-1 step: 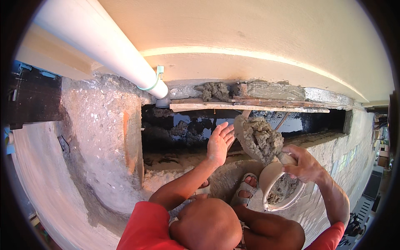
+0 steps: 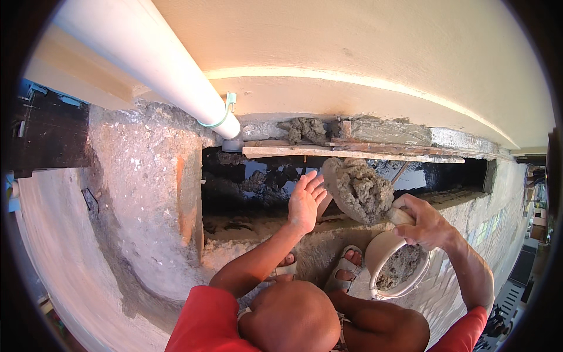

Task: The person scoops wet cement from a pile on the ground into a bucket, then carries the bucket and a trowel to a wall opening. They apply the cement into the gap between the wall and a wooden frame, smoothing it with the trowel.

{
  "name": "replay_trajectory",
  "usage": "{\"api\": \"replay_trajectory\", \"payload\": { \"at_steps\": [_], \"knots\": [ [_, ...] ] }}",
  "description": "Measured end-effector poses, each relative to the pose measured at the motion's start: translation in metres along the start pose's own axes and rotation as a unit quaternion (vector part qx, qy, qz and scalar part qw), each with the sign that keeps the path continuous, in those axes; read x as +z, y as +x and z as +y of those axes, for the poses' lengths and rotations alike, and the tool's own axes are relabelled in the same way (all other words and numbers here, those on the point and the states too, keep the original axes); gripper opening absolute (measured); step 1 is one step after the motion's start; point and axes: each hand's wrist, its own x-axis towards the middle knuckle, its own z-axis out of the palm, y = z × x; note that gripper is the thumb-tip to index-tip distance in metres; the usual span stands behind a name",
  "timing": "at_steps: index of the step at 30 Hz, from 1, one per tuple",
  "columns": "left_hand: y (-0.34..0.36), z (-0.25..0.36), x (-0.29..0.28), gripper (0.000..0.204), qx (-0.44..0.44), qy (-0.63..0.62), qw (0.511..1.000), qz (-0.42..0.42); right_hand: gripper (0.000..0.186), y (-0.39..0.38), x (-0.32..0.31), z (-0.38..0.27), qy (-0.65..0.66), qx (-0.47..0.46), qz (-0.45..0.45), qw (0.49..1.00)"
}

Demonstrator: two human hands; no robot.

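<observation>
Seemingly carrying mortar (image 2: 365, 189): right hand (image 2: 427, 222) grips laden trowel (image 2: 332, 186) beyond bucket (image 2: 376, 251), left hand (image 2: 304, 206) spread, empty; next move wants steadiness.

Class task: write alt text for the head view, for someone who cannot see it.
The person's right hand grips a trowel heaped with grey mortar-like mix at a dark, wet-looking trench. The empty left hand is open beside it; a bucket holding more sits nearby.

Wall (image 2: 363, 35): beige, smooth, w/ pale band (image 2: 328, 74), well lit. Lg. white pipe (image 2: 158, 61), L side, green clamp (image 2: 231, 99), grey fitting (image 2: 233, 145) at lower end. Conc. floor (image 2: 138, 182): rough, stained. Rect. drain (image 2: 469, 195) sunk in floor; dark water (image 2: 256, 170) reflects lt. Dark panel (image 2: 58, 138), far L.
</observation>
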Motion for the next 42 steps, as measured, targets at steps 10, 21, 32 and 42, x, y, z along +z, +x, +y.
{"api": "replay_trajectory", "payload": {
  "at_steps": [10,21,32,42],
  "knots": [
    [0.025,0.057,-0.024,0.085,0.101,-0.15,0.982,0.06,0.027,0.164,-0.022,-0.129,-0.152,-0.017,-0.152,0.977],
    [0.079,0.057,-0.048,0.075,0.107,-0.2,0.968,0.104,0.034,0.237,-0.027,-0.121,-0.098,0.047,-0.193,0.975],
    [0.073,0.062,-0.049,0.071,0.104,-0.215,0.97,0.038,0.034,0.188,-0.022,-0.12,-0.284,-0.094,-0.082,0.951],
    [0.07,0.067,-0.037,0.073,0.091,-0.284,0.954,0.031,0.032,0.153,0.048,-0.105,-0.543,-0.286,0.18,0.769]
  ]
}}
